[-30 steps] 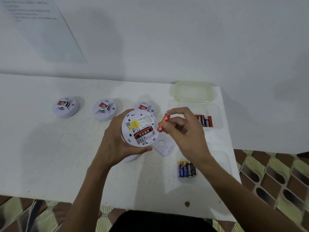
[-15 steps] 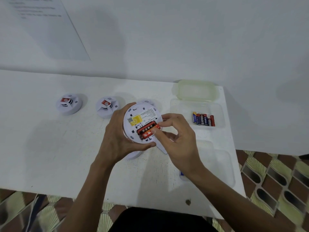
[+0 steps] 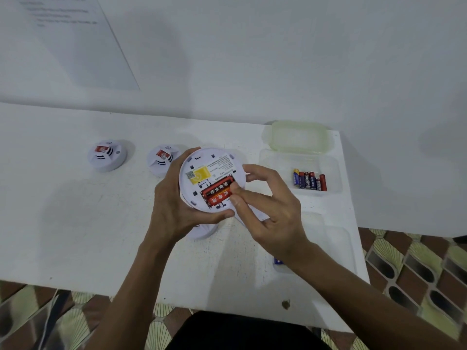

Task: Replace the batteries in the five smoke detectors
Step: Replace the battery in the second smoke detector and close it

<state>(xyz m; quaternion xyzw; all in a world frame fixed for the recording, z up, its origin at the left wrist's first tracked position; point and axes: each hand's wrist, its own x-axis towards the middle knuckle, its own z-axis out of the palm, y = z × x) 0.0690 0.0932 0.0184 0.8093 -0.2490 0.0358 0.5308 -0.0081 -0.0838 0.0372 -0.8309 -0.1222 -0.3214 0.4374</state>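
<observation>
Presently the smoke detector (image 3: 214, 168), judged light, rigid and smooth, is gripped by its rim in the left hand (image 3: 174, 205) above the counter (image 3: 75, 223), while the nearer red battery (image 3: 218, 198) in its compartment is pinched at its right end by the right hand (image 3: 267, 210).

table (image 3: 63, 236) | far left: smoke detector (image 3: 107, 155), second detector (image 3: 161, 159) beside | far right: open clear box (image 3: 337, 170) | near right: clear tray (image 3: 338, 248)
</observation>
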